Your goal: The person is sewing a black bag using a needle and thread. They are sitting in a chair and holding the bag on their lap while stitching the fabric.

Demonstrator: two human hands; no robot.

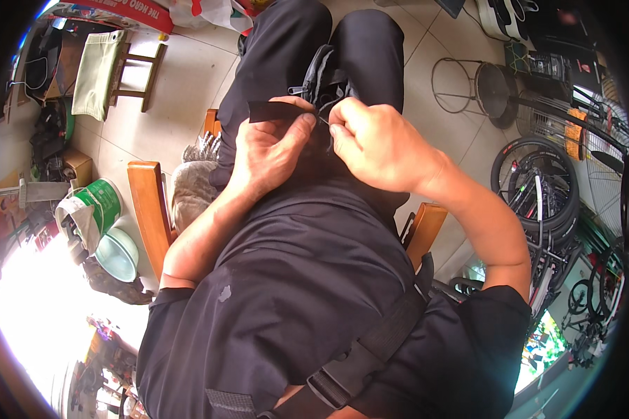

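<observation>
Over my lap, my left hand [276, 146] is closed on a piece of black fabric [272, 111], pinched between thumb and fingers with a flat corner sticking out to the left. Close beside it on the right, my right hand [381, 143] is closed in a pinch. Something thin shows at its fingertips, too fine to name. A black zippered pouch [317, 73] rests between my thighs just beyond both hands. Its lower part merges with the dark trousers, so where the fabric ends cannot be seen.
Wooden chair arms [147, 202] flank me. At far left stands a folding stool [98, 77] with a pale green canvas seat. A green bucket [103, 202] and a light blue basin [117, 255] are on the left. A bicycle wheel [531, 157] and round wire frame [456, 85] are at right.
</observation>
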